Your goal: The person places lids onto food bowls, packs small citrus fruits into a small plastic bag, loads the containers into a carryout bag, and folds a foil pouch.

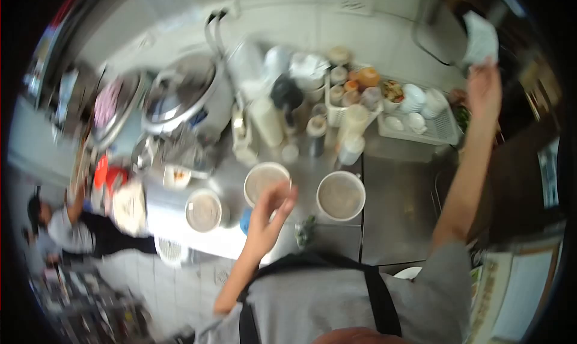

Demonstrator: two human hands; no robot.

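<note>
Gripping a pale, flat sheet, the right hand is extended at far right, fingers closed on the sheet's near end. The sheet's long axis runs roughly near to far, its free end pointing far and slightly left; its exact material cannot be determined. The left hand is at the middle bowl, thumb and fingertips apart and curved; contact with the rim cannot be confirmed. The left bowl stands close to the near edge of the steel counter. The right bowl stands just left of the counter seam. Room for movement extends over the steel right of that seam. On the far side, a bottle basket and a white tray bound this room. A green bundle lies between the left hand and the right bowl, toward the near edge.
</note>
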